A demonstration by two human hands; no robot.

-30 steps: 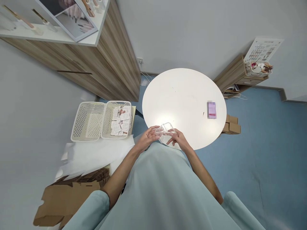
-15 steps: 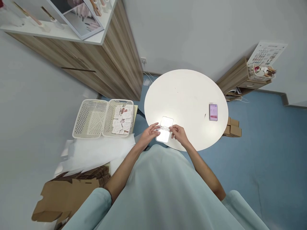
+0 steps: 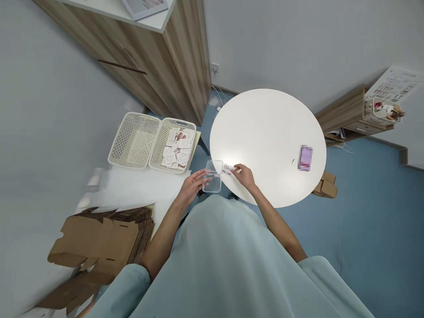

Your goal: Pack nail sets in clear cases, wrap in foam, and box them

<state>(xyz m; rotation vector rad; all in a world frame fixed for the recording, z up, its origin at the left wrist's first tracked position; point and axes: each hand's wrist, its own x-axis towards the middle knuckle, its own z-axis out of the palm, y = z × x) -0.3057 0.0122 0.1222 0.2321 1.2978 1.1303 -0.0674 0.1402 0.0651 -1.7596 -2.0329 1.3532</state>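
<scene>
My left hand (image 3: 192, 187) is closed on the left side of a small clear plastic case (image 3: 212, 183), with the thumb across it. The case's hinged lid is raised, and it looks empty. It is held over the near left edge of the white oval table (image 3: 271, 128). Just right of the case, my right hand (image 3: 244, 176) pinches a small pale card (image 3: 227, 169) bearing rows of little dark marks or pieces, too small to make out. Card and lid are close together; I cannot tell if they touch.
A purple-screened, blurred phone (image 3: 305, 158) lies on the table's right side. To the left stand one bare white basket (image 3: 132, 139) and another basket (image 3: 155, 154) holding several small printed cards. Flattened brown cardboard boxes (image 3: 99, 238) are stacked below them. A wooden cabinet (image 3: 185, 62) rises behind.
My left hand has moved the case left, away from my right hand. The small card now shows in my right hand beside it. The view has shifted.
</scene>
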